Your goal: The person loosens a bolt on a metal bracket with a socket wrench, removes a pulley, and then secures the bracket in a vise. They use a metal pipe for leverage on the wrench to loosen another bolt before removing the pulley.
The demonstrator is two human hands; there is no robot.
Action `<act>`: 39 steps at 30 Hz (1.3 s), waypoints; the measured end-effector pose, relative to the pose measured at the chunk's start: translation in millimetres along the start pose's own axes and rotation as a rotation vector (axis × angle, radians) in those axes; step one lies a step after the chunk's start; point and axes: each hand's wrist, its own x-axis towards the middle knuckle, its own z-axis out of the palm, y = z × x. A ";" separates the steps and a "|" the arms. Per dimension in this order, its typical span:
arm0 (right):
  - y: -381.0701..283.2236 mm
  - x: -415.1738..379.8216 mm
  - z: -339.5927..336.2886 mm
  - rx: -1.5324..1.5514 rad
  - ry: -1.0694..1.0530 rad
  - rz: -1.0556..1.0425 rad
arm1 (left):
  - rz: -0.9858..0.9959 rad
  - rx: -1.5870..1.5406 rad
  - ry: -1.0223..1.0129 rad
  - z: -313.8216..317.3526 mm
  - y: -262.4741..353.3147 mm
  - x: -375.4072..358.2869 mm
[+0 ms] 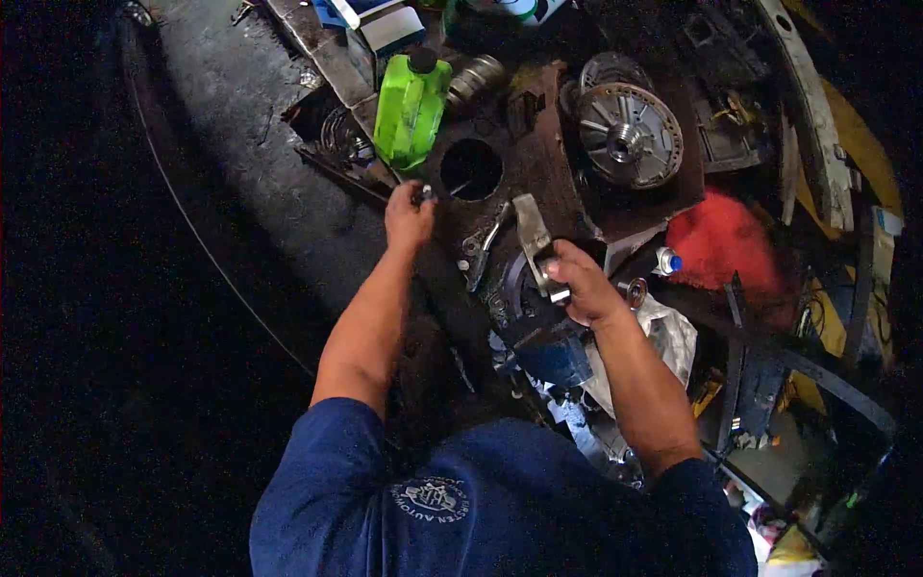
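My left hand (411, 216) is closed round a small dark metal piece (423, 195), just below a bright green jug (411, 111) with a black cap. My right hand (580, 284) grips a flat metal bracket (531, 229) by its lower end; the bracket points up and away from me. Between my hands lies a ratchet-like tool (490, 245) on the dark, greasy bench. Beyond it is a round dark hole (471, 169) in the bench top.
A round metal plate with a splined hub (630, 137) lies at the upper right. Nearby are a red cloth (731, 245), a blue-tipped fitting (667, 262) and a pale crumpled sheet (671, 337). A ribbed metal cylinder (476, 80) sits beside the jug. Metal bars (817, 370) cross at the right.
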 end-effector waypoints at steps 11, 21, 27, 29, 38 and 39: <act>25.6 18.2 -28.0 -0.340 0.051 -0.022 | 0.407 0.268 0.197 2.0 -12.4 4.0; 4.4 58.9 40.6 -1.230 -0.197 0.095 | -0.843 -1.292 -0.414 -5.5 57.9 -133.3; 35.8 114.8 25.7 -0.998 -0.242 0.240 | -0.935 -1.473 -0.204 -27.3 19.2 -123.4; 44.9 137.6 23.3 -1.166 -0.180 0.070 | -0.944 -1.436 -0.168 -28.9 -1.7 -119.5; 77.7 188.5 24.1 -1.494 0.037 -0.131 | -1.034 -1.273 -0.093 -55.6 -29.9 -121.6; 77.6 191.8 25.0 -1.518 0.034 -0.128 | -1.015 -1.292 -0.101 -54.7 -33.4 -121.7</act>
